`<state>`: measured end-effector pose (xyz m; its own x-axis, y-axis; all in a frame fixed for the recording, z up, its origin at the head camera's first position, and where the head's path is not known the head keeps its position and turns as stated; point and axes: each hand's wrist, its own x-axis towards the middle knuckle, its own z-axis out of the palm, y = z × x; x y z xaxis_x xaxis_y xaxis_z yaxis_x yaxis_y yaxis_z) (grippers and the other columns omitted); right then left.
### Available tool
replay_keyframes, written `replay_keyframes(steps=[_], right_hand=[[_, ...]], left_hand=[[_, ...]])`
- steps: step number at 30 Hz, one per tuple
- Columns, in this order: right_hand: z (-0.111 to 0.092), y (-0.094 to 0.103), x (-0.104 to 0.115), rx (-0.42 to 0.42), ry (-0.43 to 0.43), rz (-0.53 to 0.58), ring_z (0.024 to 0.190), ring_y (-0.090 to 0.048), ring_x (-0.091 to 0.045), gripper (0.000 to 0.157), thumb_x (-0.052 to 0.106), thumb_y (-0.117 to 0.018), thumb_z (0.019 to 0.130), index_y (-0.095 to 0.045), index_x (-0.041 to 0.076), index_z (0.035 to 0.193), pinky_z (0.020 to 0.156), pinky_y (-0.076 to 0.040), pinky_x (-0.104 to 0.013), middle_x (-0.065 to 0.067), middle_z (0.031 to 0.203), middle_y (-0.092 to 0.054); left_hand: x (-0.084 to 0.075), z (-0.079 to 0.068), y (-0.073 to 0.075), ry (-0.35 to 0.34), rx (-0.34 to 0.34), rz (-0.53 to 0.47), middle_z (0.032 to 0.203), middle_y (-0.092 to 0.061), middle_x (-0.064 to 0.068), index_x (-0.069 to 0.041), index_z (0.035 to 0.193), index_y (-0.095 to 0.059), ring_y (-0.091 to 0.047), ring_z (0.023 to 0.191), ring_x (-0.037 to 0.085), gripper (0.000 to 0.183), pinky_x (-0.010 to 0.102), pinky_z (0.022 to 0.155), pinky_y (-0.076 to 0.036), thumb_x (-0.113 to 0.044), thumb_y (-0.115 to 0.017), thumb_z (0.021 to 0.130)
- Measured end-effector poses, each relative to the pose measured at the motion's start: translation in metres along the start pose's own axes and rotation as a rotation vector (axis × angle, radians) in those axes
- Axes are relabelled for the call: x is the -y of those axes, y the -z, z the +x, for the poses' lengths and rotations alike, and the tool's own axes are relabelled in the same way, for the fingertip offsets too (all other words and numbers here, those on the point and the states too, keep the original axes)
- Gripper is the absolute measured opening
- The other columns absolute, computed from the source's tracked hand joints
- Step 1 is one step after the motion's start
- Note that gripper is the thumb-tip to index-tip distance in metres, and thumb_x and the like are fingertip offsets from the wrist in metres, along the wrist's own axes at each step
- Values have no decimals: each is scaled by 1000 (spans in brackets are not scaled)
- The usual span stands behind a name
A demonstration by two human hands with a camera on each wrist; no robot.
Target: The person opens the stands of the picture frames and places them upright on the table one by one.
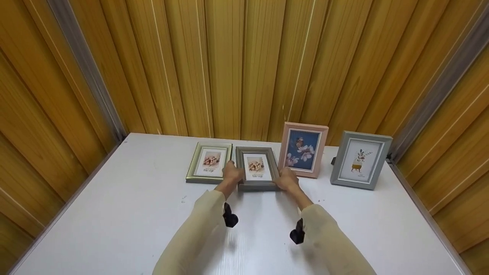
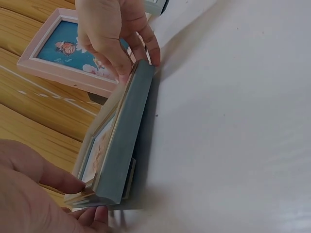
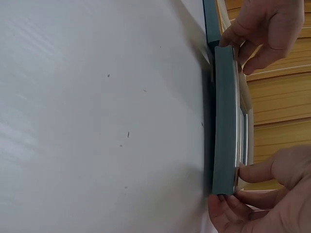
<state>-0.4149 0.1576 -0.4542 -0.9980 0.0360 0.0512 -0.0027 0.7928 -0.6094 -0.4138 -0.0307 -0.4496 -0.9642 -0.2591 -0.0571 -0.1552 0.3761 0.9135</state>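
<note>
A grey-brown photo frame (image 1: 259,187) with a picture of pink flowers leans back between the two hands. At its near left corner the left hand (image 1: 232,173) grips the edge, thumb on the front and fingers curled beneath. The right hand (image 1: 287,179) pinches the opposite near corner in the same way. In the left wrist view the lower edge of the frame (image 2: 127,131) is tilted, with a dark shadow under it. Directly left of it lies a gold-green photo frame (image 1: 192,168), its picture much like the other, close to the left hand.
A pink frame (image 1: 322,152) with a blossom picture stands right of the hands. Farther right stands a grey-green frame (image 1: 336,175) with a plant drawing. All are on a white table (image 1: 126,214), before a wood-plank wall (image 1: 225,68). A black wrist camera (image 1: 230,217) hangs at the left cuff.
</note>
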Motion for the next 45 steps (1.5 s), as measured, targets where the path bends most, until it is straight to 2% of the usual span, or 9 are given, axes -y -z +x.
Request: replay_keyframes(steps=[7, 11, 14, 18, 20, 23, 29, 36, 45], right_hand=[[-4, 14, 0, 32, 8, 77, 60, -43, -13, 29, 1, -76, 80, -58, 6, 58, 55, -36, -22, 6, 56, -47], [-5, 22, 3, 27, -13, 148, 62, -41, -12, 33, -4, -72, 77, -47, 10, 60, 55, -35, -20, 6, 58, -40], [-9, 27, 7, 34, -36, 233, 79, -57, -18, 12, -6, -71, 77, -61, -1, 83, 70, -50, -24, -5, 76, -61], [-17, 35, 15, 84, -47, 336, 105, -62, -26, 47, -5, -69, 83, -58, -9, 129, 83, -58, -32, -25, 121, -66], [-21, 40, 16, 110, -41, 369, 103, -62, -25, 51, -3, -67, 89, -54, -6, 139, 79, -62, -34, -24, 122, -62], [-24, 50, 17, 149, -32, 409, 103, -62, -25, 51, 3, -62, 97, -48, -3, 146, 77, -64, -38, -23, 123, -58], [-25, 69, 18, 205, -64, 460, 129, -54, -36, 56, 19, -51, 107, -33, 1, 156, 89, -61, -45, -28, 147, -45], [-23, 72, 15, 248, -100, 547, 139, -48, -45, 53, 25, -37, 111, -29, 6, 159, 103, -52, -57, -27, 156, -36], [-28, 70, 11, 310, -91, 657, 142, -41, -51, 56, 30, -34, 112, -20, 8, 162, 103, -47, -67, -29, 161, -28]], left_hand=[[-9, -4, 10, 99, 86, -127, 141, -53, 32, 6, 147, -42, -56, 128, 39, 60, 46, 101, -55, 2, -50, 88], [-17, -8, 20, 98, 103, -144, 132, -59, 29, 10, 142, -47, -62, 105, 30, 59, 35, 86, -58, 4, -52, 84], [-22, -13, 30, 90, 123, -179, 126, -60, 25, 11, 139, -49, -58, 89, 22, 59, 27, 67, -53, 7, -51, 81], [-28, -26, 45, 78, 152, -158, 124, -59, 19, 5, 139, -48, -55, 85, 18, 56, 24, 59, -46, 4, -55, 83], [-33, -35, 51, 70, 173, -159, 123, -59, 16, 0, 138, -47, -56, 90, 19, 54, 27, 63, -47, 4, -56, 85], [-42, -49, 56, 25, 193, -202, 119, -56, 14, -3, 134, -45, -55, 96, 21, 56, 29, 71, -50, 12, -56, 81], [-62, -70, 57, -136, 226, -270, 116, -55, 14, -3, 131, -46, -56, 95, 21, 64, 29, 76, -50, 17, -67, 74], [-75, -94, 50, -290, 221, -218, 119, -56, 15, -4, 132, -46, -56, 98, 23, 71, 29, 76, -51, 14, -76, 71], [-86, -119, 40, -539, 215, -119, 119, -57, 15, -3, 131, -47, -55, 103, 25, 67, 38, 85, -51, 3, -82, 75]])
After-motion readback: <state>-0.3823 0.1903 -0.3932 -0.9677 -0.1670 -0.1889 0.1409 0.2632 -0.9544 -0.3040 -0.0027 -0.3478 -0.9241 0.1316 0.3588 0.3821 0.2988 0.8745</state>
